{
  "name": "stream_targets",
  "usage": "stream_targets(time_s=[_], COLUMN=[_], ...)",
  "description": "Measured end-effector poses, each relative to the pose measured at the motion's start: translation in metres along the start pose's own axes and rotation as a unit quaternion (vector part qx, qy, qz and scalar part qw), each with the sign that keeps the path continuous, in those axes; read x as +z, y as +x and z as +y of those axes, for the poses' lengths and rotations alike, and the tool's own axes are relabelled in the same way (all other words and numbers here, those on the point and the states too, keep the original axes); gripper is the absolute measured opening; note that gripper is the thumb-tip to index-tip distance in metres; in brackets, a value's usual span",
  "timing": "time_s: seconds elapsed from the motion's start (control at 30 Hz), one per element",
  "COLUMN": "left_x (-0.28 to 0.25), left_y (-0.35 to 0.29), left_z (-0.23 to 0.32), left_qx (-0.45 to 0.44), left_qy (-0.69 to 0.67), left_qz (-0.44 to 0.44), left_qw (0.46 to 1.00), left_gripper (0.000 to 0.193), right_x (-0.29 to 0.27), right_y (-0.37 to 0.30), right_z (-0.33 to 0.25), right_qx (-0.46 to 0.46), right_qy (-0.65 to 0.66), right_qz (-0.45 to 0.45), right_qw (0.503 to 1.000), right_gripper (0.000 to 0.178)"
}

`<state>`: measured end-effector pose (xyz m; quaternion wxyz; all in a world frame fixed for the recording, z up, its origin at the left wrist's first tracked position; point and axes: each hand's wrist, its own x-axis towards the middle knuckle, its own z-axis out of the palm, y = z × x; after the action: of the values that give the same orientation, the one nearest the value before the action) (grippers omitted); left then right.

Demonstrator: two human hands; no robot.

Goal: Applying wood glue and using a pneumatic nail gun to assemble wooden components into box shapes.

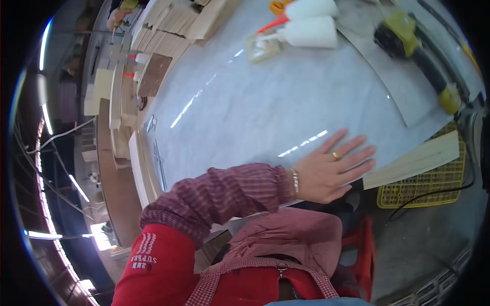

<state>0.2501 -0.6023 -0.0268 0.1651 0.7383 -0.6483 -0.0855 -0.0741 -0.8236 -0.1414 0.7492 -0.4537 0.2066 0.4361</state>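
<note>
My left hand (334, 171) lies palm down with fingers spread on the pale, glossy sheet-covered table (265, 107), close to its near right edge. It holds nothing. A ring is on one finger and a bracelet circles the wrist. A purple checked sleeve cover (229, 191) wraps the forearm. Just right of the fingertips, a pale wooden strip (416, 160) lies over a yellow plastic crate (423, 196). My right hand does not show.
White squeeze bottles (311, 33) with red tips lie at the far side beside a small clear packet (264, 47). A yellow-and-black power tool (421, 58) lies far right on a flat grey sheet (395, 92). Stacked wooden pieces (168, 38) stand far left. A red chair (365, 255) is below.
</note>
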Motion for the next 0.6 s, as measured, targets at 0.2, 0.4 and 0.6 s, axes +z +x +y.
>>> stream_targets(time_s=[0.2,0.4,0.6], left_x=[0.005,0.011,0.014], left_y=[-0.010,-0.007,-0.003], left_z=[-0.015,-0.013,-0.015], left_qx=[-0.012,-0.003,-0.014], left_qy=[-0.037,-0.081,-0.078], left_qz=[0.054,0.058,0.047], left_qw=[0.998,0.995,0.996], left_gripper=[0.062,0.058,0.058], right_x=[0.078,0.156,0.202], right_y=[-0.026,-0.026,0.015], right_z=[-0.070,-0.090,-0.190], right_qx=[-0.031,-0.056,-0.068], right_qy=[-0.092,-0.133,-0.188], right_qz=[0.057,0.130,0.145], right_qw=[0.994,0.981,0.969], right_gripper=[0.039,0.033,0.027])
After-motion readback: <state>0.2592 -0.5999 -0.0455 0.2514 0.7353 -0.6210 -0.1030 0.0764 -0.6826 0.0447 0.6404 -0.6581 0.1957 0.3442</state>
